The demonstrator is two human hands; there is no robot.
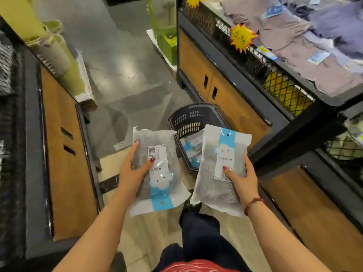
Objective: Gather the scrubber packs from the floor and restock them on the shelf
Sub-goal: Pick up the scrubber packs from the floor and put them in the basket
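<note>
I hold two clear scrubber packs with grey steel wool inside and a blue-and-white cloud label. My left hand (pixel 132 169) grips the left scrubber pack (pixel 159 185) by its left edge, thumb on the label; this pack is turned upside down. The right scrubber pack (pixel 220 185) stands upright, with my right hand (pixel 241 177) gripping its right edge. Both packs hang above the floor in the aisle. Behind them a dark plastic basket (pixel 193 118) sits on the floor with more scrubber packs (pixel 191 148) inside, partly hidden by the two I hold.
A dark shelf unit with wooden cabinet doors (pixel 66 154) lines the left side. On the right stands a shelf (pixel 275 114) with mesh bins, folded cloth goods (pixel 306 48) and yellow starburst price tags (pixel 242 37). Green boxed goods (pixel 167 34) stand at the aisle's far end.
</note>
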